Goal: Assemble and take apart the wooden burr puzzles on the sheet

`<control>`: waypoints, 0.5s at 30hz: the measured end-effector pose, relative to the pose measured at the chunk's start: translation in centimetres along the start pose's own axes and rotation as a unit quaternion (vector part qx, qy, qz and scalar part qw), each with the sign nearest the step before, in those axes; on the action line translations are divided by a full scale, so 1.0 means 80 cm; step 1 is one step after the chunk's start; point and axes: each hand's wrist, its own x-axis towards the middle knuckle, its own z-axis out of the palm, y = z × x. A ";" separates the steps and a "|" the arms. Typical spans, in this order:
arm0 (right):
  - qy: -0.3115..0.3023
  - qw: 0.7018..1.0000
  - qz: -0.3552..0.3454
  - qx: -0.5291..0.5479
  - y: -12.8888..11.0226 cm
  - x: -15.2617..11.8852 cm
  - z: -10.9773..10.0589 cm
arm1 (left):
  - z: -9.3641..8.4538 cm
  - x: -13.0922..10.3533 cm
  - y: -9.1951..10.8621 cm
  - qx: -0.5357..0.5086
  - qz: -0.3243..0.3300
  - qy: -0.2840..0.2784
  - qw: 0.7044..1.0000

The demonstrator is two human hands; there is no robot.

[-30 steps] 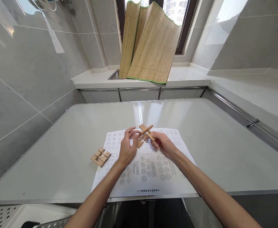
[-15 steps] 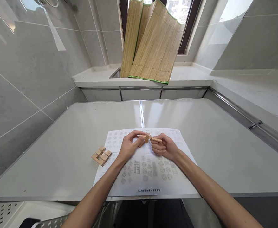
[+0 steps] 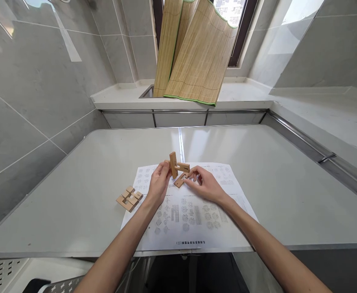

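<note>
My left hand is closed on two crossed wooden puzzle pieces, one standing nearly upright and the other sticking out to the right. Below them, a flat notched wooden piece is low over the printed sheet. The thumb and fingertips of my right hand pinch its right end. Whether that piece rests on the paper is hard to see. Off to the left lie several more notched wooden pieces, grouped together by the sheet's left edge.
The sheet, printed with small diagrams, covers the front middle of the white table. Behind the table, a bamboo mat leans on the ledge by the window. A metal rail runs along the right side. A white perforated container stands lower left.
The crossed pieces have turned upright in my left hand, and my right hand has let go of them. It has dropped slightly to the flat notched piece below.
</note>
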 end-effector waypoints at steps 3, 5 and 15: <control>0.011 0.993 -0.053 -0.108 0.008 -0.003 0.006 | 0.002 -0.003 0.001 -0.006 -0.025 -0.018 1.000; -0.010 0.987 -0.062 -0.151 0.012 -0.005 0.007 | 0.003 -0.005 0.002 -0.012 -0.039 -0.029 0.999; -0.062 0.971 -0.139 -0.183 0.014 -0.006 0.006 | 0.010 -0.010 0.013 -0.010 -0.050 -0.047 0.998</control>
